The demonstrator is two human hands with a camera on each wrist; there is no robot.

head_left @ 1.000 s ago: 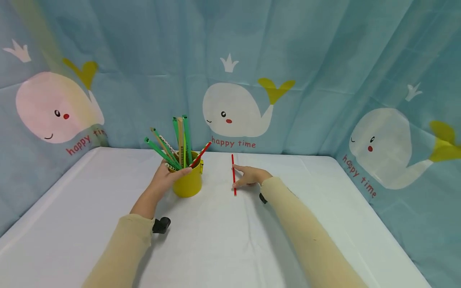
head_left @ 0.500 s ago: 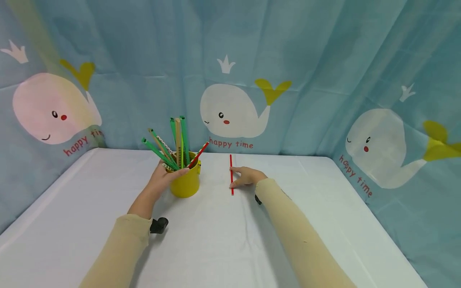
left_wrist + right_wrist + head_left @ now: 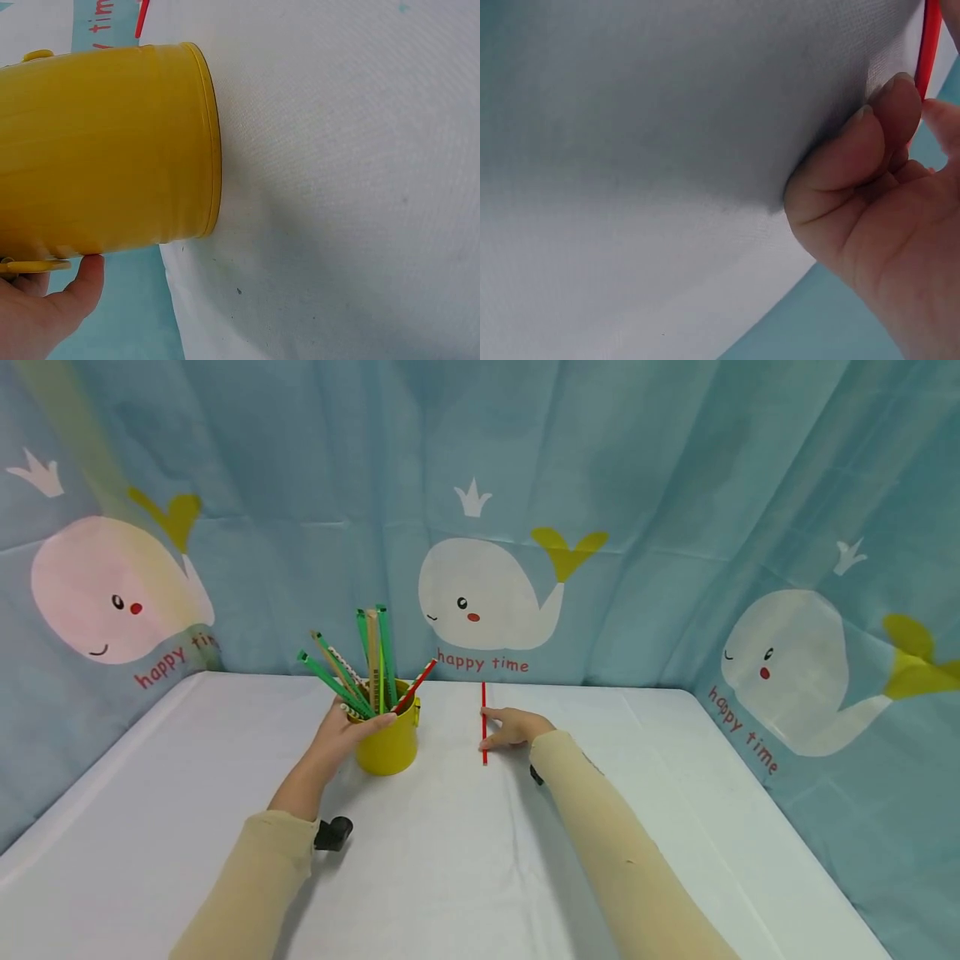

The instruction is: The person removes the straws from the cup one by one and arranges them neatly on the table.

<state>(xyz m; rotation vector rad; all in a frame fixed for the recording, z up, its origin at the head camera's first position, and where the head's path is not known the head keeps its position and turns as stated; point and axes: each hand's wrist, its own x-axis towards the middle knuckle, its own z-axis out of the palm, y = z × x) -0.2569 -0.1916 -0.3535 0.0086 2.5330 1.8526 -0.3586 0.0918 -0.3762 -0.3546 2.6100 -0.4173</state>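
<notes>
In the head view a yellow bucket stands on the table, full of long pencils in green, tan, red and patterned white. My left hand grips it at the rim, thumb along the near edge, other fingers mostly hidden behind. The left wrist view has the bucket large, a fingertip against its side by the handle. To the right a slim red pencil points away from me. My right hand holds it between thumb and index finger; in the right wrist view its other fingers curl against the tablecloth.
A white cloth covers the table. Behind it and on both sides hangs a blue curtain printed with whales. A black wrist camera sits by the left sleeve, close over the cloth.
The red pencil has turned slightly, from a small slant to nearly straight ahead, with the right thumb and index finger on it. The left hand stays on the bucket.
</notes>
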